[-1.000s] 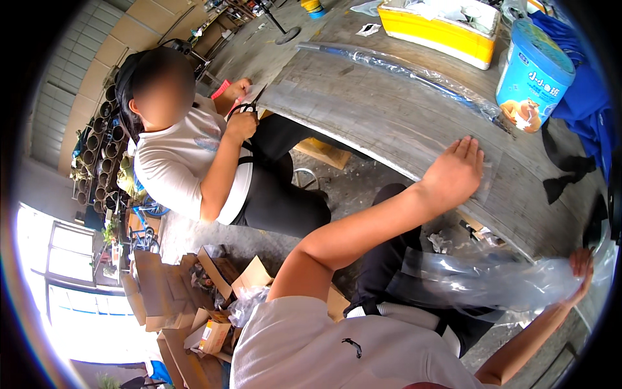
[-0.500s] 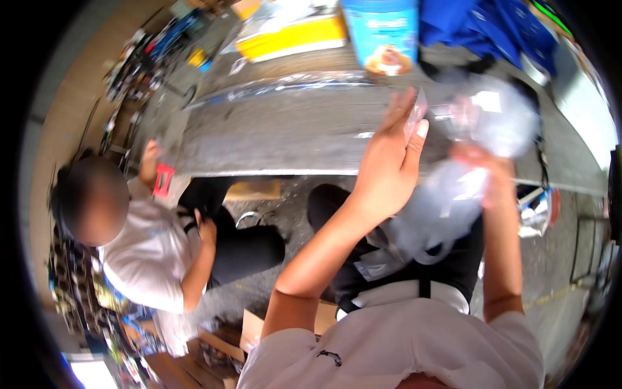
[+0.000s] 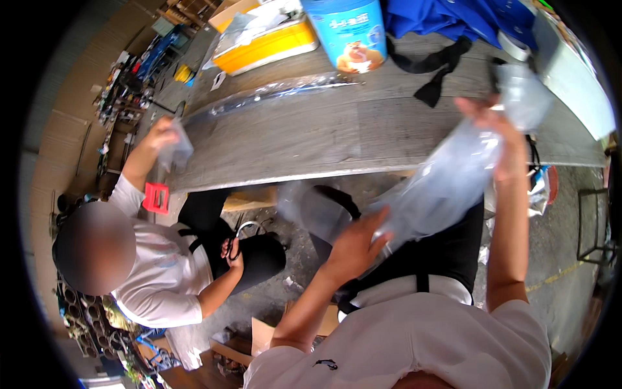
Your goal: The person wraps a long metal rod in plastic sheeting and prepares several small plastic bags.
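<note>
My right hand (image 3: pixel 497 133), raised over the table's near right edge and blurred, grips a bunched length of clear plastic bags (image 3: pixel 447 178). One end of the bunch sticks up beyond the fingers, and the rest slants down over my lap. At its lower end, my left hand (image 3: pixel 353 251) has its fingers and thumb closed at the plastic, partly smeared by motion. Another clear plastic piece (image 3: pixel 311 209) spreads out just past the left fingers, above my knee. Whether it joins the bunch I cannot tell.
On the grey table (image 3: pixel 311 136) stand a yellow box (image 3: pixel 265 52) and a blue tub (image 3: pixel 346 32). A long plastic-wrapped strip (image 3: pixel 278 91), a black strap (image 3: pixel 437 74), blue cloth (image 3: pixel 440 23) and a tape roll (image 3: pixel 513 47) lie there too. At left, a seated co-worker (image 3: pixel 162 259) holds a small clear bag and scissors.
My left hand has dropped from above the table, with its small clear bag, to the plastic over my lap. My right hand has risen slightly, stretching the bunch. The co-worker's raised hand now shows a clear bag.
</note>
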### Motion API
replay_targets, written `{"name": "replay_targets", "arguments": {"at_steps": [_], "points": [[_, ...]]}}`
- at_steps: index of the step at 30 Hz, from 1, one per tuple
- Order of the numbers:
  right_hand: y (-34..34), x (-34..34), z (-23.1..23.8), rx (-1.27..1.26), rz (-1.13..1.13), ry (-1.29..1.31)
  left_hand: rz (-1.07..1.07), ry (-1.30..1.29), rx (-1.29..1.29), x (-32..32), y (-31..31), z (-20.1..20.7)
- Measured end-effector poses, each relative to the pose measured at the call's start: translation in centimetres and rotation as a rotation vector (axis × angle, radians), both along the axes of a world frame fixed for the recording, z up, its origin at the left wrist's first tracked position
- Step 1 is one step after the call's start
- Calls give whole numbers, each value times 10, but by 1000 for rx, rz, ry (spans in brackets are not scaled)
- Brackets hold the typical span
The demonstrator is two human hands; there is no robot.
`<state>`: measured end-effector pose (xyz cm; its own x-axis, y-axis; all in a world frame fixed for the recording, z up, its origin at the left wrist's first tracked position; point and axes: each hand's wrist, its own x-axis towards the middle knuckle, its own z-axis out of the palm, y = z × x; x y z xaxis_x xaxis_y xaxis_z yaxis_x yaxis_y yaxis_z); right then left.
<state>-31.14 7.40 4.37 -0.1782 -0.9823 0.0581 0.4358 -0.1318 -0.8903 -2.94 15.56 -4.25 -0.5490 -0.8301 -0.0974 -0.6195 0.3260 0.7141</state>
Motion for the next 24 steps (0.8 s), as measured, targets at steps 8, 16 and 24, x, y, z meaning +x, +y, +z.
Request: {"name": "replay_targets", "arguments": {"at_steps": [8,16,24], "points": [[-20,-101,-64,-277,306,-600,306,236,247,123,11,38],[-23,-91,-59,-204,319,-471,717,-513,-995,156,-108,88],[-22,-82,-56,-233,293,-480,442,-515,-1185,122,-176,63]]}}
